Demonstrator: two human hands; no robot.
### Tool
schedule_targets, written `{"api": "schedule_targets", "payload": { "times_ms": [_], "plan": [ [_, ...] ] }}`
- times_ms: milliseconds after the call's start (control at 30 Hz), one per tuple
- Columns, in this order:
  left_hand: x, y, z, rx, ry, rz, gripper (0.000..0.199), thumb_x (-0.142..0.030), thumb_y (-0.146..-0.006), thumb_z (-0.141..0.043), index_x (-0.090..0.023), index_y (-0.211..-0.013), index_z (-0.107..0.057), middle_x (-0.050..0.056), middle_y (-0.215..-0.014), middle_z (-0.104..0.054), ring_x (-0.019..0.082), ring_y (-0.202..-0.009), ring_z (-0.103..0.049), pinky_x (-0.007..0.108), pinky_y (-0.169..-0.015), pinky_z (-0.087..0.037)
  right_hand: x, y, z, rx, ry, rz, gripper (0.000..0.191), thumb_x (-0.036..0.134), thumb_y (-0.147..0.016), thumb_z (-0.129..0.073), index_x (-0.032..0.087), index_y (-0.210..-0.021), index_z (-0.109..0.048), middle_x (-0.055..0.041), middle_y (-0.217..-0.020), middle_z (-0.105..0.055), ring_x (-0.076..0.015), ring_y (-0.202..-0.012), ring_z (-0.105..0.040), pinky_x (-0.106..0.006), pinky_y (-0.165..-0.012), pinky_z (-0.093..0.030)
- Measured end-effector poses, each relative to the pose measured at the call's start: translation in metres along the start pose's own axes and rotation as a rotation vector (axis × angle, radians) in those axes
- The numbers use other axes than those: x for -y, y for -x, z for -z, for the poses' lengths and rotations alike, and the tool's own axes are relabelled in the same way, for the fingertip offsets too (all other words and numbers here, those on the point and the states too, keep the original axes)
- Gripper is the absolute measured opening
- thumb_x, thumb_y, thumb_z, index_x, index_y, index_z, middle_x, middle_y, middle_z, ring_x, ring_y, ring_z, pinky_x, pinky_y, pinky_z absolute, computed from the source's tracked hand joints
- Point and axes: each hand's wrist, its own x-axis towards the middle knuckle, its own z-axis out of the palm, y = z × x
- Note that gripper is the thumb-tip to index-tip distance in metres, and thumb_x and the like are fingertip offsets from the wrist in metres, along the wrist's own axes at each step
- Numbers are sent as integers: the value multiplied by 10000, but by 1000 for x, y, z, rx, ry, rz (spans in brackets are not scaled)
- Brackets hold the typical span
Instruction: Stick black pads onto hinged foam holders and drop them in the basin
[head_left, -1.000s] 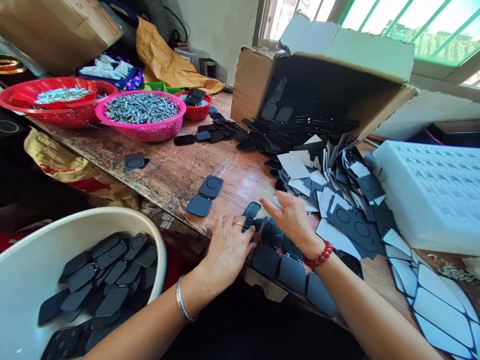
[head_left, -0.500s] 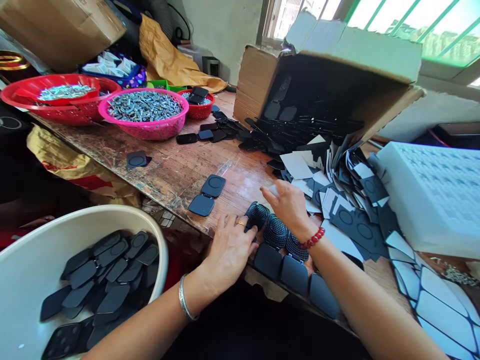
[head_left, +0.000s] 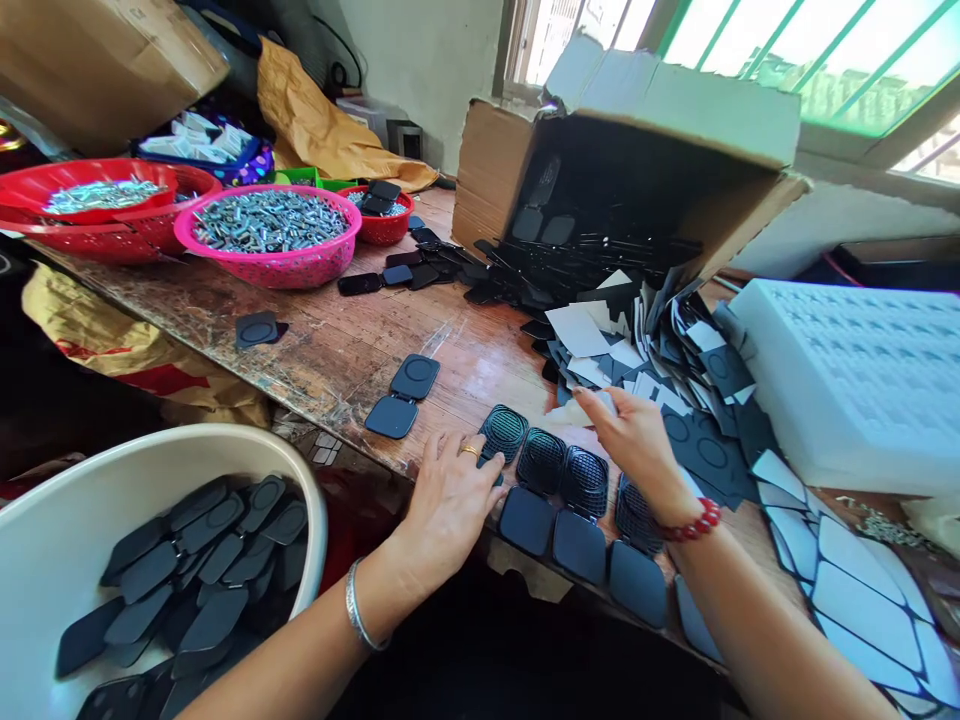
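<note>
My left hand lies at the table's front edge, its fingers on the leftmost black hinged square piece of a row. The lower flap of that piece is mostly hidden under the hand. Beside it lie several more opened black hinged pieces, their upper flaps marked with a grid pattern and their lower flaps plain. My right hand is raised over the right part of the row, fingers closed on a whitish object, mostly hidden, whose kind I cannot make out.
A cream tub of black pieces stands at left. An opened hinged piece lies on the table. Behind are a pink basket of metal parts, a cardboard box, loose sheets and a white foam block.
My right hand has moved right along the row with the whitish object, uncovering more grid-marked flaps. My left hand stays on the leftmost piece. The view has shifted slightly.
</note>
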Motion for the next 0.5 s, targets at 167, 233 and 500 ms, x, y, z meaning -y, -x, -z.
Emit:
{"api": "schedule_targets", "payload": {
  "times_ms": [167, 233, 500],
  "plan": [
    [0, -3, 2, 6, 8, 24, 285, -318, -902, -660, -250, -1176, -703, 114, -1264, -657, 307, -1155, -578, 514, -1025, -407, -16, 29, 34, 20, -634, -358, 487, 609, -634, -813, 163, -638, -616, 8, -543, -574, -102, -479, -495, -234, -457, -408],
    [-1, -4, 2, 4, 6, 33, 277, -304, -896, -668, -258, -1165, -714, 106, -1245, -669, 309, -1145, -584, 508, -1018, -419, -22, 46, 46, -13, -826, -451, 445, 508, -567, -894, 146, -689, -666, -4, -598, -620, -105, -523, -546, -224, -486, -462],
    [19, -10, -18, -101, -88, -78, 273, -331, -891, -629, -249, -1127, -738, 131, -1182, -695, 367, -1089, -611, 524, -905, -490, -52, 113, 86, -58, -1262, -602, 328, 320, -672, -858, 139, -895, -700, -43, -739, -715, -113, -592, -647, -203, -554, -550]
  ]
}}
